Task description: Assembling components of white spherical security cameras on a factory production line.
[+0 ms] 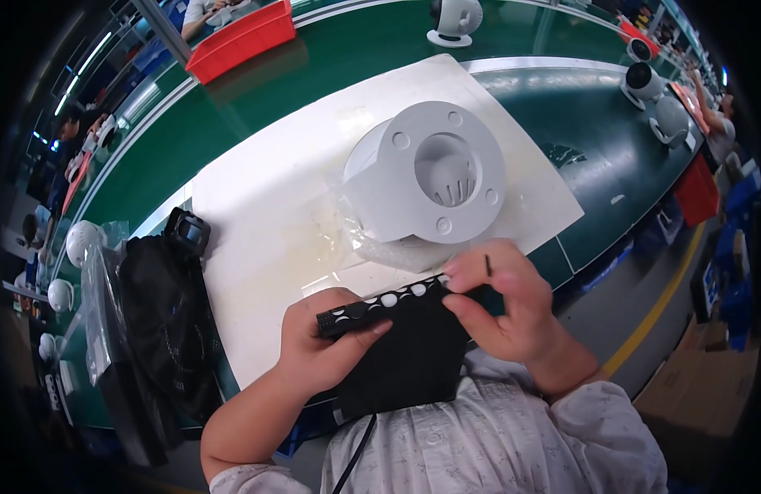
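My left hand (327,337) grips a black sheet (405,350), its thumb in front and its fingers behind. Along the sheet's bent upper edge runs a row of white round spots and cut-out circles. At the right end of that edge, my right hand (504,300) pinches a small whitish round pad (444,281) between thumb and fingertip; the fingers partly hide it. A small dark strip shows on a finger of this hand. Just beyond both hands, a white plastic housing (372,185) lies tipped, its round base toward me. Small round recesses ring the base's central slotted hollow.
Clear plastic film lies under the housing on a white board (265,222). At left are a black mesh bag (162,305) and a dark device (188,232). A red bin (240,41) and a white round-headed device (456,20) stand at the back. Other people sit farther off.
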Tool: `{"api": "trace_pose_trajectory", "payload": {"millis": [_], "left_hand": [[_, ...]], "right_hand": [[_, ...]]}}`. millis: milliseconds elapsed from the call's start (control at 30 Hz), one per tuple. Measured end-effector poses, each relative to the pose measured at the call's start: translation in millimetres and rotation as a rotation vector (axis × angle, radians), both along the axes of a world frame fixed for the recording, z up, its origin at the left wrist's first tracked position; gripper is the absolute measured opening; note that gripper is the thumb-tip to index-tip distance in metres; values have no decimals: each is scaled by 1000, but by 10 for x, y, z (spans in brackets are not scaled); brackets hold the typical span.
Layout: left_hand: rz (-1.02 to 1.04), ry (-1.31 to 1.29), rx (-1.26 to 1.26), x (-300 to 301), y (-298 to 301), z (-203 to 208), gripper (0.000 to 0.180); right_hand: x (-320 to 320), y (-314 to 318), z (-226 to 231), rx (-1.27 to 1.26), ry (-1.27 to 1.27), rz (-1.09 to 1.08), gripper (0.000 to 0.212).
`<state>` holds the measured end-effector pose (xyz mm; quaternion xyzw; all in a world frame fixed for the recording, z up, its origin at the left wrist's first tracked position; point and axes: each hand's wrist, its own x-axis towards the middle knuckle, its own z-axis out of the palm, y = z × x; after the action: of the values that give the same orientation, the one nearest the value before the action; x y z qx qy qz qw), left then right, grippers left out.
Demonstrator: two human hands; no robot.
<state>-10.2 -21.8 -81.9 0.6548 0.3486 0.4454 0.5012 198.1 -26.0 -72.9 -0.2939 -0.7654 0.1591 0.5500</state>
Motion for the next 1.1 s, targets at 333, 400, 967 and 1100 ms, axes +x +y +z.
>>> {"api": "trace_pose_trajectory", "payload": {"millis": [333, 400, 967, 1100], "left_hand": [[51, 118, -74, -19, 7, 22, 10], [24, 125, 9, -40, 1, 47, 12], [-105, -48, 128, -33, 148, -98, 17], [-99, -50, 121, -21, 141, -84, 16]], "right_hand": [[142, 315, 427, 105, 90, 246, 51], [144, 595, 552, 1, 229, 164, 66], [316, 637, 862, 128, -587, 5, 62], [200, 665, 821, 176, -426, -111, 60]]}}
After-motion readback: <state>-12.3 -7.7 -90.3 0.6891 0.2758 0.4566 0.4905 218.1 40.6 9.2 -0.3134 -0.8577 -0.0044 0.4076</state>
